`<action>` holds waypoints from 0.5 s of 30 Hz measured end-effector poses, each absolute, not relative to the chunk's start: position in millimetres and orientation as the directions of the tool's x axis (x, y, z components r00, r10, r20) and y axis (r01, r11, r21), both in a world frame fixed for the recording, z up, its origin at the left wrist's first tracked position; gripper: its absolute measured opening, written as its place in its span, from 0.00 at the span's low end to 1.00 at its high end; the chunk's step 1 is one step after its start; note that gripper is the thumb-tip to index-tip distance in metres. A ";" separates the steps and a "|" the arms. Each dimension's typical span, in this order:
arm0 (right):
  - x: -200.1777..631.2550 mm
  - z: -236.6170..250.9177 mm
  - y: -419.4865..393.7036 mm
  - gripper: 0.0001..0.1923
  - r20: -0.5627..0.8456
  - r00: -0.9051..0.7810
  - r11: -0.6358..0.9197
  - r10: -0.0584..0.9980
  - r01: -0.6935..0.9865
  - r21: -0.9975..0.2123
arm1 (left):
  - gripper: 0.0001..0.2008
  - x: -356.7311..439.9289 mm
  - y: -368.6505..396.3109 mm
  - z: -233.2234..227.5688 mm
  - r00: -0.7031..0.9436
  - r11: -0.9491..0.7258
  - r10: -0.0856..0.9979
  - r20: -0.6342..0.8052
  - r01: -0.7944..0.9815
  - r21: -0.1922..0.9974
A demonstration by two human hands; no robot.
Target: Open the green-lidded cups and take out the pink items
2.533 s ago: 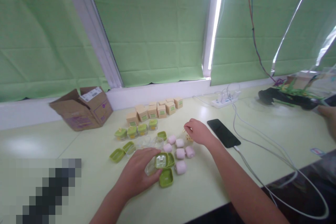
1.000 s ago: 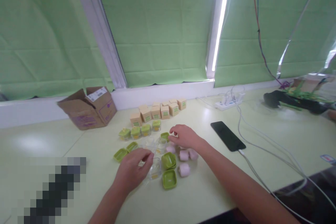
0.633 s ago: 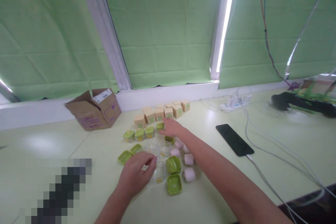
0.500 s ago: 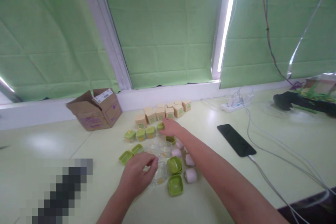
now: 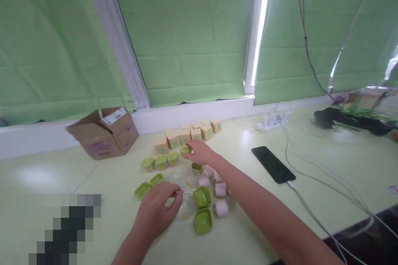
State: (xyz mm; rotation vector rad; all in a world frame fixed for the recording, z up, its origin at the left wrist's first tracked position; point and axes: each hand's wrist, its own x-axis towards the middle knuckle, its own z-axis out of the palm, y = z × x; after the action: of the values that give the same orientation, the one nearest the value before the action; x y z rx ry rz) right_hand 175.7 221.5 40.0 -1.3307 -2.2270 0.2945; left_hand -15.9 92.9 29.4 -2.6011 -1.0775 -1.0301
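Note:
My right hand [image 5: 200,152] reaches to the back of the group and grips a small clear container with a green lid [image 5: 185,149], at the right end of a row of similar green-lidded containers [image 5: 161,161]. Closer to me, my left hand [image 5: 160,203] is closed, thumb against fingertips; whatever it may hold is too small to make out. Beside its fingers stands a clear cup [image 5: 185,207]. Loose green lids [image 5: 203,220] lie at both sides of the clear cups, some stacked. Pale pink rolls [image 5: 221,208] lie under and beside my right forearm.
Small tan boxes [image 5: 185,135] stand in rows behind the containers. An open cardboard box [image 5: 107,134] is at back left. To the right are a black phone [image 5: 273,164] with a cable and a white power strip [image 5: 272,124]. A blurred-out dark object [image 5: 68,232] lies front left.
The view has shifted slightly, so the table things appear farther left. My right hand keeps its grip on the green-lidded container near the row's end. My left hand stays nearly still.

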 end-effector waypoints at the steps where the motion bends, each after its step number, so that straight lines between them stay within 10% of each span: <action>1: 179.2 42.6 212.4 0.22 0.341 -0.385 0.508 0.858 0.738 -0.444 | 0.05 -15.9 92.7 29.6 0.497 -0.734 0.563 0.660 0.668 0.123; 15: 217.7 53.7 82.1 0.27 0.486 -0.461 0.662 0.742 0.387 -0.642 | 0.23 -3.9 82.7 35.8 0.500 -0.761 0.552 0.668 0.628 0.159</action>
State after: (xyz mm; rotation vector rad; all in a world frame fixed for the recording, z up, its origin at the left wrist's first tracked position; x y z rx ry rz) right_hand 217.7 82.1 53.7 -0.8703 -2.0941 0.5790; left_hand -3.9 82.7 35.8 -2.6286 -1.0383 -1.1116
